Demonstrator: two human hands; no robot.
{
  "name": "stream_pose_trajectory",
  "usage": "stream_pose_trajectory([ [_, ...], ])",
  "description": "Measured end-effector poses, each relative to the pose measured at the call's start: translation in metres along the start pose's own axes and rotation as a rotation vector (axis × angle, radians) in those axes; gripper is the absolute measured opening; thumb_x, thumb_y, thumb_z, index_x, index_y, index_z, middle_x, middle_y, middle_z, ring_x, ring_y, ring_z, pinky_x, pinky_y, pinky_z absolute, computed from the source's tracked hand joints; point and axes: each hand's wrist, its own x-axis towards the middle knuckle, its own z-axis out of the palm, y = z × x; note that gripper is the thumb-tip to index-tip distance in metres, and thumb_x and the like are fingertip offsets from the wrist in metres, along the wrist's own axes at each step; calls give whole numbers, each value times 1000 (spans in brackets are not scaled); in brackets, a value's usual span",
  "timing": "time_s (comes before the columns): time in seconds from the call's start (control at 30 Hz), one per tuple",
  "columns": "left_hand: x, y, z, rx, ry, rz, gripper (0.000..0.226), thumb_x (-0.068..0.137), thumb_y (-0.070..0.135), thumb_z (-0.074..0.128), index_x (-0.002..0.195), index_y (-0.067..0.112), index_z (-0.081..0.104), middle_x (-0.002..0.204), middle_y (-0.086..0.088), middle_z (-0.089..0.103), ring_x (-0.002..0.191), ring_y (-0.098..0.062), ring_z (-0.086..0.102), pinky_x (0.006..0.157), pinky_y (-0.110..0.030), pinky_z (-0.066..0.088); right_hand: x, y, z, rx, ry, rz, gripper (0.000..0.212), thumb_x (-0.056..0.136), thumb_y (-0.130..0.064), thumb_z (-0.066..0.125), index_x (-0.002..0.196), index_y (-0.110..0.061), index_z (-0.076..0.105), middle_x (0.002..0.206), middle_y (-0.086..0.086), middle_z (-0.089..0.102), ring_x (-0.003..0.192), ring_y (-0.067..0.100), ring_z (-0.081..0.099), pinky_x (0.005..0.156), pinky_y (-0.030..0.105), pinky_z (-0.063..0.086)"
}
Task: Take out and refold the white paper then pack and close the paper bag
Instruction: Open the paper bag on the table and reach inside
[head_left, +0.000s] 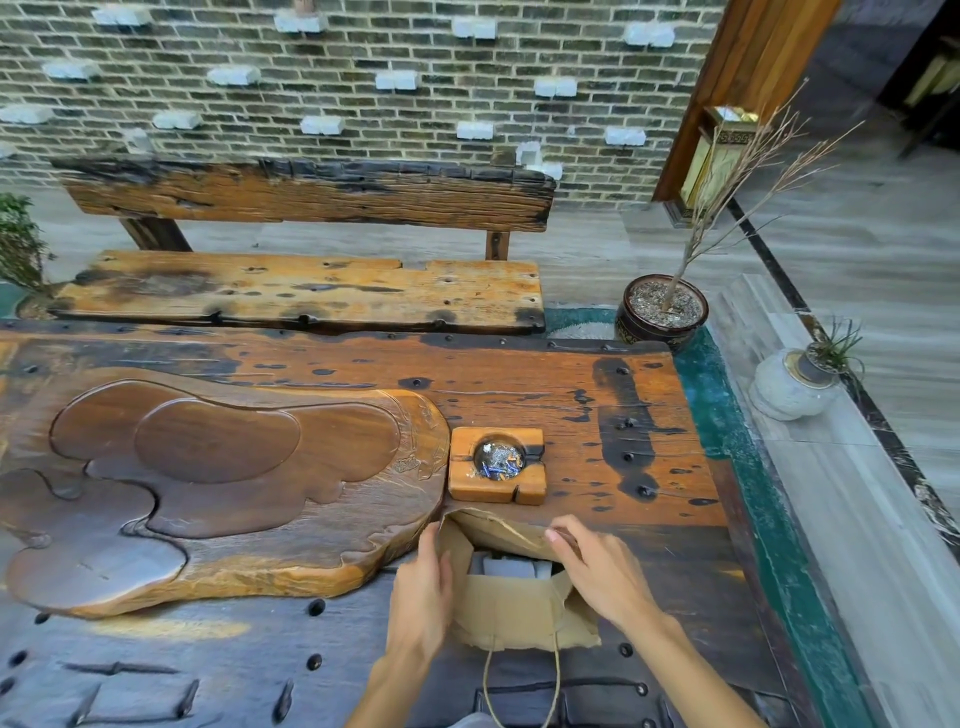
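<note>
One worn wooden table (519, 384), brick wall (363, 62)

A long, weathered wooden desk (613, 395) with dark stains and black studs. On it lie a large carved wooden tray slab (208, 483) at left, a small square wooden ashtray (524, 496) just beside the slab's right edge, and an open brown paper bag (511, 613) at the near edge.

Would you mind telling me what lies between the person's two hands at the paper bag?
In the head view, the open mouth of the paper bag lies between the left hand and right hand, with the white paper showing inside it.
</note>
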Motion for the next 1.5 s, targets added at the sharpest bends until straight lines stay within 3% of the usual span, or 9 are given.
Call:
stream_pose_trajectory([
  [0.1,4,1,-3,-29,10,22,38,98,15,46,136,14,47,64,-1,65,55,-15,61,61,-39,51,-8,0,-3,29,39,72,34,93,-57,47,120,-35,49,112,-19,63,107,6,58,83,29,50],
  [0.3,12,3,-8,-14,1,27,33,97,12,46,128,14,55,65,-1,67,58,-16,62,60,-34,48,-59,-21,-24,-131,45,185,18,92,-43,53,85,-29,44,88,-12,52,84,9,52,65,24,45],
  [0.4,13,3,-10,-4,-5,23,37,97,12,46,134,12,52,64,3,61,63,-15,58,61,-29,43,-75,-38,-30,54,-186,161,19,95,-36,50,82,-29,62,91,-16,65,86,2,60,82,24,51],
  [0.57,10,6,-13,2,-8,49,37,97,11,45,134,13,51,65,5,60,61,-12,56,61,-27,42,-38,-68,3,16,-476,-37,53,99,-3,32,149,-19,34,155,0,34,144,17,28,120,32,23],
  [0.93,11,2,-19,-18,-4,58,36,95,8,43,128,16,56,79,-7,73,72,-21,66,70,-40,54,44,-52,31,-485,-575,178,41,91,-2,52,130,-13,54,135,13,56,125,34,54,99,47,46],
  [1.07,15,-1,-17,-9,-3,47,41,94,7,43,133,15,54,85,-7,74,72,-16,63,74,-35,54,50,-44,22,-545,-749,216,68,71,-23,83,131,-19,52,132,6,61,118,31,60,97,49,50],
  [1.2,11,1,-17,-48,-30,49,43,92,2,44,132,15,49,80,-9,70,74,-21,65,70,-35,53,48,-38,15,-572,-804,202,81,73,-24,83,142,-19,41,142,9,54,126,32,55,98,43,50],
  [1.37,4,10,-16,-94,-65,57,19,94,7,42,92,26,46,57,7,43,52,-13,33,52,-29,34,48,-25,15,-523,-825,193,72,85,-18,72,147,-18,35,142,12,54,126,31,55,98,39,50],
  [1.5,4,1,-12,190,-160,228,29,80,0,43,81,29,46,104,6,51,63,-18,48,59,-37,43,52,-20,13,-560,-845,120,80,81,-17,73,149,-20,31,151,8,44,134,30,48,109,43,44],
])
